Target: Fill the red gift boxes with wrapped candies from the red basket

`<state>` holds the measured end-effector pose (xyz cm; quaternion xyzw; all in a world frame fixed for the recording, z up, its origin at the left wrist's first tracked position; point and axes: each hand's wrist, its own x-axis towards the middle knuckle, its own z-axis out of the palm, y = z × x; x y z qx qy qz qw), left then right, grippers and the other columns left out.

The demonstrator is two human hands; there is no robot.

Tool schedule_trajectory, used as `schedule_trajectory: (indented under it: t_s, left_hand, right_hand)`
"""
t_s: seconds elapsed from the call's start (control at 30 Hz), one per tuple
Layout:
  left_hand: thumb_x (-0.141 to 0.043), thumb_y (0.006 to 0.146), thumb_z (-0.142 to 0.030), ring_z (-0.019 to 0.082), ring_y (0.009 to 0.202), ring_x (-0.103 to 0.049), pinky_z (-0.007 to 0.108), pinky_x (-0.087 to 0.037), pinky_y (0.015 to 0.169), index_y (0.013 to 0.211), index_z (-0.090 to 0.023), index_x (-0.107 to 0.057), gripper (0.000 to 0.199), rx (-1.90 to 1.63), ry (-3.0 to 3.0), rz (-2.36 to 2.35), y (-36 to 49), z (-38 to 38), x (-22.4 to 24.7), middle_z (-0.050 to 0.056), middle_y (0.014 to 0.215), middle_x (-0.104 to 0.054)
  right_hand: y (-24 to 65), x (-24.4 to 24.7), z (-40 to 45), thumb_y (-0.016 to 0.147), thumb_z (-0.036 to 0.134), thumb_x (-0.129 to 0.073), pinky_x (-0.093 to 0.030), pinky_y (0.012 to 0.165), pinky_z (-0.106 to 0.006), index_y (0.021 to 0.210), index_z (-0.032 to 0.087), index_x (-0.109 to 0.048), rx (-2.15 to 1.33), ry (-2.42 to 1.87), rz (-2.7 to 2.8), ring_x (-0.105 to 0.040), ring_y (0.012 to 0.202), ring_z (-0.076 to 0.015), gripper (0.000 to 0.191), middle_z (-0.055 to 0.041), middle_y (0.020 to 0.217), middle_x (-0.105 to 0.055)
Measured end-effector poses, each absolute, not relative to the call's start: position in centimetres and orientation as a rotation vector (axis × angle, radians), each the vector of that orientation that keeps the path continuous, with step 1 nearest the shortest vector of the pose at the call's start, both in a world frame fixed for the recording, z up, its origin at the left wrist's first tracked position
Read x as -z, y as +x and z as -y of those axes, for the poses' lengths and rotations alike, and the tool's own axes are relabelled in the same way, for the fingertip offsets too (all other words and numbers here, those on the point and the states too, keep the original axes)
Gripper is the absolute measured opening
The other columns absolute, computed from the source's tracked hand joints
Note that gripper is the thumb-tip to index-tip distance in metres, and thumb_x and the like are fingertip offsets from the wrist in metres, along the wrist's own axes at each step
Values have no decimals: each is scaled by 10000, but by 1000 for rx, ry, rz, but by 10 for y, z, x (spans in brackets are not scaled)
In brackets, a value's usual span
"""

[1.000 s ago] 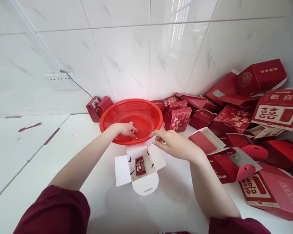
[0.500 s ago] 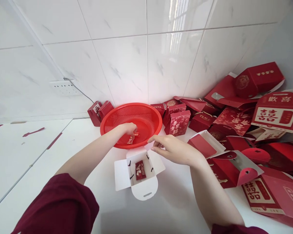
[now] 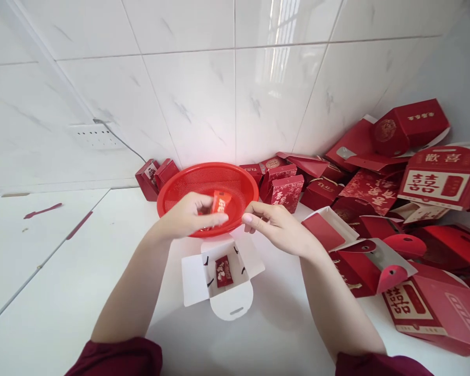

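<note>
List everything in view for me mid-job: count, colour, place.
Wall: one, white tiled, behind.
Table: one, white, underneath.
Basket: one, red, near the wall.
Held packet: one, orange-red, over the basket.
Open box: one, white inside, before the basket.
Boxed packet: one, dark red, inside the open box.
Small boxes: two, dark red, left of the basket.
Piled boxes: many, mostly red, right.
Flat strips: at least two, dark red, table's left.
Socket panel: one, white, wall's left.
Cable: one, grey, from socket panel.
Arms: two, maroon sleeves, bottom.
Left hand: one, bare, around held packet.
Right hand: one, bare, near the basket.
</note>
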<state>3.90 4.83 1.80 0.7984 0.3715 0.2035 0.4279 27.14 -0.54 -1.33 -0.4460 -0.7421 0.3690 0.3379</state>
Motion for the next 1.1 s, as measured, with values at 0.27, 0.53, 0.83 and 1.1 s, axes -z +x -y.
schedule_trajectory:
  t_s: [0.27, 0.53, 0.83, 1.1]
  left_hand:
    - [-626, 878, -378, 128, 631, -430, 267, -347, 576, 714, -175, -569, 268, -399, 1867, -791, 34, -7, -3, -14, 669, -457]
    - [-556, 937, -358, 121, 645, -370, 276, -293, 588, 726, -169, -515, 286, -673, 1701, -661, 38, -9, 15, -13, 694, -413]
    - [-543, 890, -233, 109, 611, -364, 262, -296, 560, 699, -170, -463, 217, -841, 1775, -636, 45, -7, 26, -20, 668, -430]
    - [-558, 883, -212, 107, 606, -383, 261, -318, 557, 733, -174, -478, 175, -935, 1887, -688, 46, -2, 23, -29, 670, -439]
  right_hand:
    - [243, 26, 8, 969, 395, -526, -399, 604, -242, 813, 182, -602, -1364, -626, 1813, -469, 629, -104, 275, 18, 710, -539]
    - [234, 36, 6, 959, 380, -541, -336, 579, -246, 706, 193, -500, -1357, -651, 1679, -405, 597, -104, 317, 34, 644, -439]
    - [229, 38, 9, 941, 298, -546, -319, 573, -239, 708, 192, -442, -1229, -642, 1688, -366, 609, -101, 276, 37, 665, -408]
    - [232, 33, 11, 959, 292, -526, -338, 576, -244, 732, 181, -493, -1108, -697, 1724, -393, 616, -102, 255, 29, 669, -446]
